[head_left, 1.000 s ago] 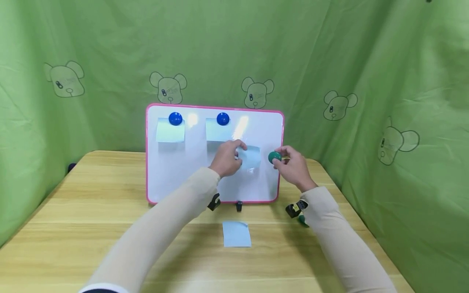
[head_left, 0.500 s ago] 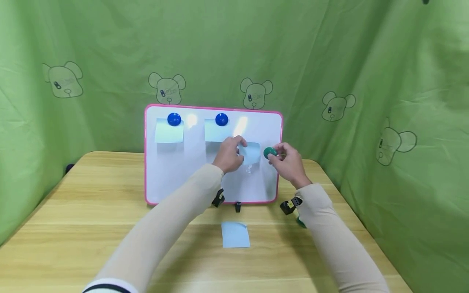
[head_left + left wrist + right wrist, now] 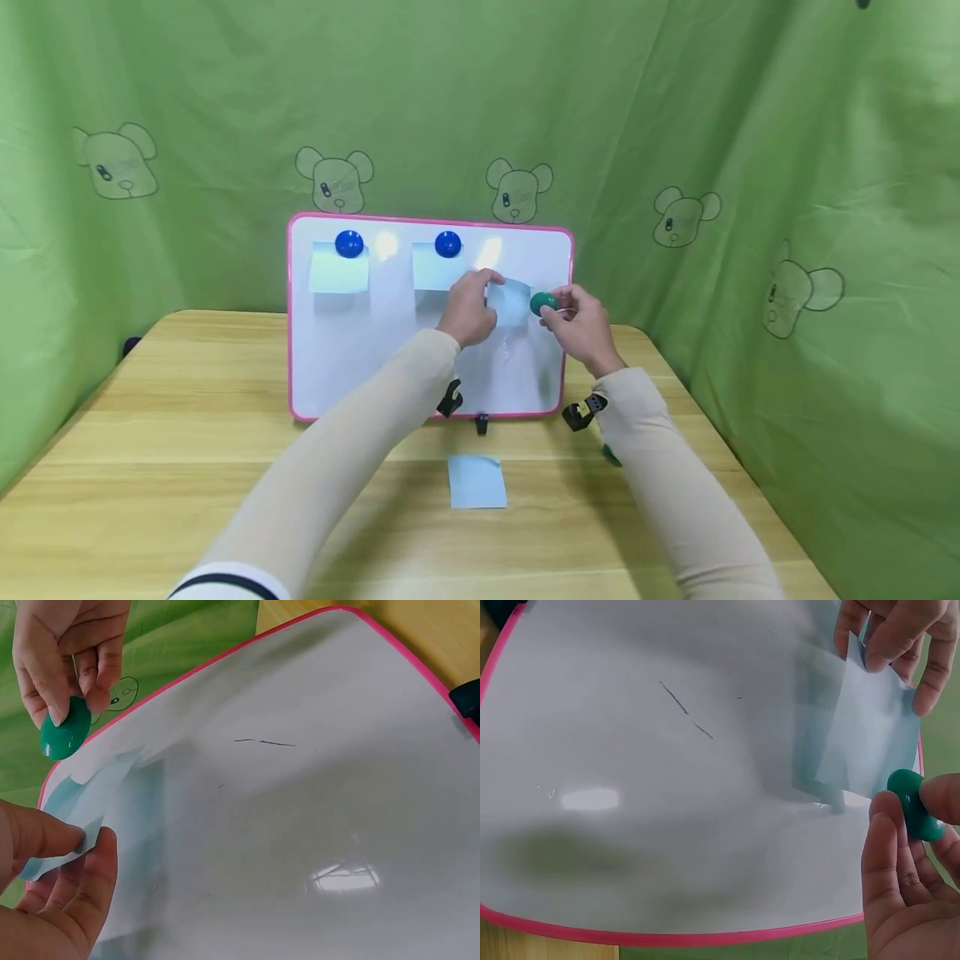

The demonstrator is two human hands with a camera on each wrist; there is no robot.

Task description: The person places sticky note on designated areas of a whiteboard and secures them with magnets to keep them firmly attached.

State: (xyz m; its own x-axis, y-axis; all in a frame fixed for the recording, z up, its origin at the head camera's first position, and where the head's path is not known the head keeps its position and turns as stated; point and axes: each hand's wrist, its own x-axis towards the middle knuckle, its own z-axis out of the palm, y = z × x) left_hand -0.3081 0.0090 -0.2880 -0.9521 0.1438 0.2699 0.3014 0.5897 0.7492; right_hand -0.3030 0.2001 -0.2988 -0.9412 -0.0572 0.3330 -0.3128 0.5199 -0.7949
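My left hand [image 3: 469, 310] pinches the left edge of a light blue sticky note [image 3: 512, 302] in front of the right half of a pink-framed whiteboard [image 3: 360, 358]. In the left wrist view that note [image 3: 94, 791] stands off the board, its shadow falling behind it. Just right of the note, my right hand [image 3: 583, 325] holds a round green magnet [image 3: 543, 303] between thumb and fingers. The right wrist view has the magnet [image 3: 915, 806] close by the note's corner. Two more notes, a left one [image 3: 339, 271] and a middle one [image 3: 437, 268], hang under blue magnets [image 3: 349, 244].
Another blue note [image 3: 477, 482] lies on the wooden table [image 3: 150, 467] before the board. A second green object [image 3: 611, 455] shows partly behind the right forearm. A black clip [image 3: 482, 424] sits at the board's lower edge. Green cloth [image 3: 600, 100] surrounds the table.
Both hands have risen along the board, carrying the note and the green magnet upward. The right hand has come left, bringing the magnet nearer the note. The view has shifted slightly.
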